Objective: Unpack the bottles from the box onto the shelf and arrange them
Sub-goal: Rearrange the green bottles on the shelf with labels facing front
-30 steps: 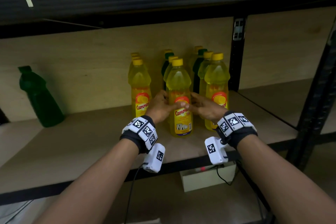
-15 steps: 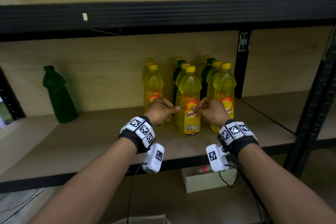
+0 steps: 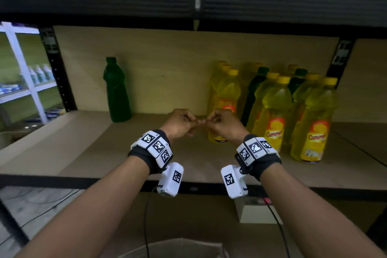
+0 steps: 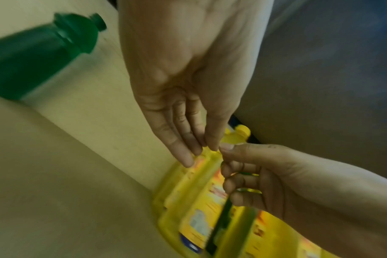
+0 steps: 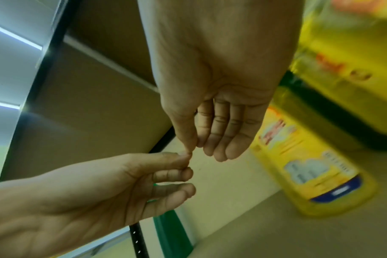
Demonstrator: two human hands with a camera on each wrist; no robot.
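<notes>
On shelf, at 3 o'clock: yellow bottles, upright, clustered, likely heavy, smooth, slippery; best gripped at waist; left hand and right hand empty, loosely curled, fingertips meeting.

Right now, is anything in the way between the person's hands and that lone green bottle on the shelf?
Nothing visible. The left hand and right hand hover together, empty; only bare shelf lies between them and the green bottle.

Bare shelf board lies open between the green bottle and the yellow bottles.
</notes>
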